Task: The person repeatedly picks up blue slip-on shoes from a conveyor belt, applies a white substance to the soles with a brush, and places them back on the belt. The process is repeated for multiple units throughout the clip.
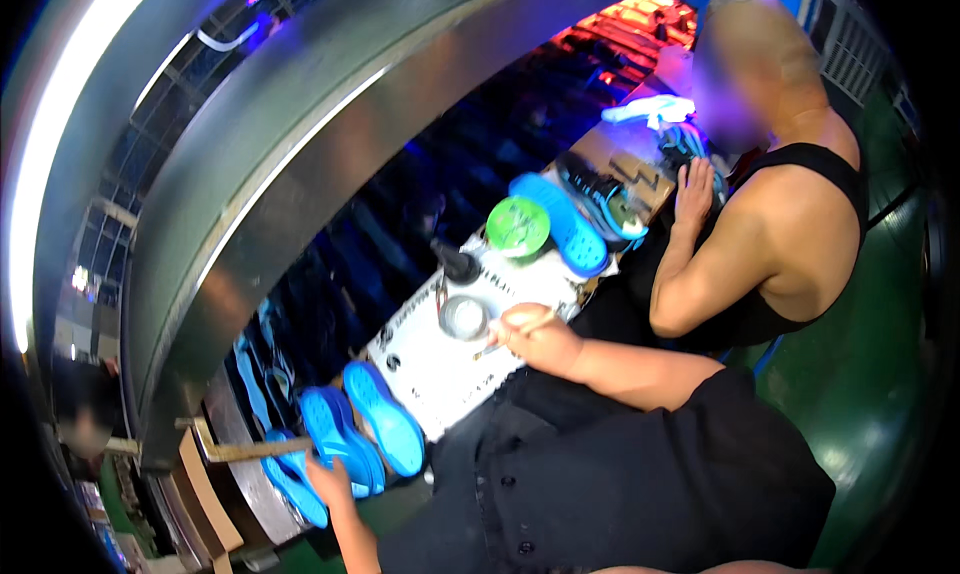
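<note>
At the near left of the scene, the left hand [330,482] is at the edge of a blue sole [300,496]; whether it grasps this or only touches it, I cannot tell. Farther right, the right hand [545,339] seems closed around a thin stick [486,351], just beside a cup [464,317] on a white sheet [425,374]. If the wrist knocks this cup, its pale content may spill. Two blue soles [385,419] beside the left hand could be pushed askew by its movement. Beyond the cup, a dark bottle [459,265] and a green round container [518,227] partly block the way toward a far blue sole [575,236] and a co-worker [765,214].
</note>
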A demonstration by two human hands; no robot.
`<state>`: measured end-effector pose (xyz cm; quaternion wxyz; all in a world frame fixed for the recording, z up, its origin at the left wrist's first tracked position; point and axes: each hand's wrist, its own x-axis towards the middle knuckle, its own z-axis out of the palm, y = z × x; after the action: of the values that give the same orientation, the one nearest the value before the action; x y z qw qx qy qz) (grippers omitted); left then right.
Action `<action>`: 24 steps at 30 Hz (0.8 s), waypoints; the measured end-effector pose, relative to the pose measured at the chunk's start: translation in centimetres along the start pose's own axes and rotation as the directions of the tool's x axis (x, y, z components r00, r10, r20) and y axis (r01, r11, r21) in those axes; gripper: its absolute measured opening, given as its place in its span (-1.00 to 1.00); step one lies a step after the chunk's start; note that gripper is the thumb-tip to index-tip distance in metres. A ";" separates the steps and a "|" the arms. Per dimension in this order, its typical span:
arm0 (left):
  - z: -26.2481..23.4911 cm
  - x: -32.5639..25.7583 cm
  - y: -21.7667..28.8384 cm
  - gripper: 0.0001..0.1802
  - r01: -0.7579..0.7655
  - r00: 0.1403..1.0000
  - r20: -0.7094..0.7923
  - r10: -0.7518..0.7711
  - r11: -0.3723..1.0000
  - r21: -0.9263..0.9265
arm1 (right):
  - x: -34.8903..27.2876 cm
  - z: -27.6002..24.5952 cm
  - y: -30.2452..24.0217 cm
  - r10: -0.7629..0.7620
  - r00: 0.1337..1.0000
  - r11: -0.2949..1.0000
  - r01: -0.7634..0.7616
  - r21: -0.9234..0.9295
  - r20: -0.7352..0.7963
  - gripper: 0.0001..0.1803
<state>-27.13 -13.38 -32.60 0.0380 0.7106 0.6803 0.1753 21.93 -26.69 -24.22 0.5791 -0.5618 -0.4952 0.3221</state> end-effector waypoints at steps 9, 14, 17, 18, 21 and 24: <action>1.0 -0.7 -2.5 -0.79 0.107 0.981 0.164 -0.106 0.994 0.002 | 2.8 1.5 1.6 -0.137 0.990 0.937 0.116 -0.329 -0.041 -0.75; -0.8 -1.6 -0.1 -0.74 0.292 0.949 0.161 -0.272 0.950 -0.113 | 5.4 3.8 3.5 -0.145 0.989 0.887 0.139 -0.441 0.020 -0.77; 1.5 -3.1 -1.7 -0.57 0.487 0.865 0.267 -0.425 0.580 -0.653 | 7.0 4.8 5.2 -0.130 0.990 0.817 0.141 -0.559 0.058 -0.74; 1.0 -3.2 -0.9 -0.56 0.585 0.803 0.447 -0.394 0.380 -0.716 | 7.3 4.8 5.8 -0.083 0.995 0.817 0.099 -0.568 0.055 -0.72; -1.2 -3.4 2.4 -0.51 0.744 0.639 0.746 -0.185 -0.099 -0.661 | 7.6 5.0 6.7 -0.034 0.998 0.802 0.055 -0.595 0.047 -0.77; -2.6 -3.6 5.3 -0.50 0.714 0.637 0.741 -0.212 -0.199 -0.671 | 7.3 4.6 6.9 -0.030 0.999 0.865 0.017 -0.502 -0.019 -0.74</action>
<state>-22.91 -17.73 -29.37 0.6954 0.1763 0.5583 0.4168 21.14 -17.27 -29.92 0.4237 -0.6910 -0.5611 0.1680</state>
